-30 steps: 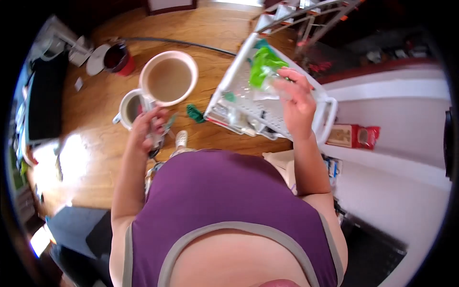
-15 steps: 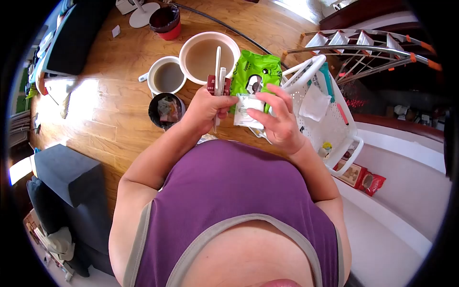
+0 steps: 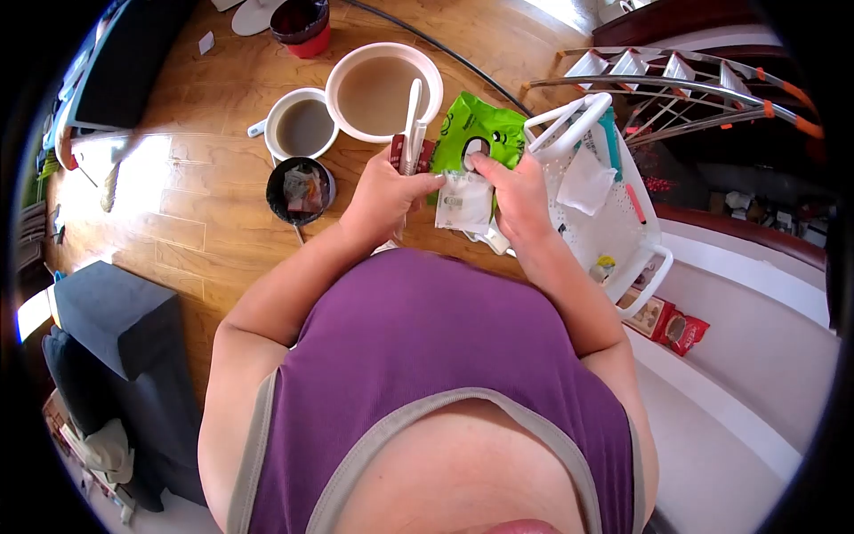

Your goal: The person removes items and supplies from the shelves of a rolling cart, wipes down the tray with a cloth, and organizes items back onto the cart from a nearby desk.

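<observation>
My left hand (image 3: pixel 381 194) is closed around slim white long objects (image 3: pixel 414 111) standing up from the fist, with a dark red packet (image 3: pixel 398 153) beside them. Its thumb reaches onto the top corner of a small white packet (image 3: pixel 464 205). My right hand (image 3: pixel 523 198) grips a bright green soft pack (image 3: pixel 461 125) printed with a cartoon face, the thumb pressed on its front. The white packet hangs against the lower part of the green pack, between both hands.
Two white basins of murky water, a large one (image 3: pixel 439 93) and a small handled one (image 3: pixel 334 145), stand on the wooden floor (image 3: pixel 178 205). Nearby are a lined dark bin (image 3: pixel 327 205), a red bin (image 3: pixel 307 44), a white plastic basket (image 3: pixel 578 245) and a folding ladder (image 3: pixel 685 89).
My right hand has moved from the white packet up to the green pack and closed on it. My left hand keeps its hold. The view has shifted slightly.
</observation>
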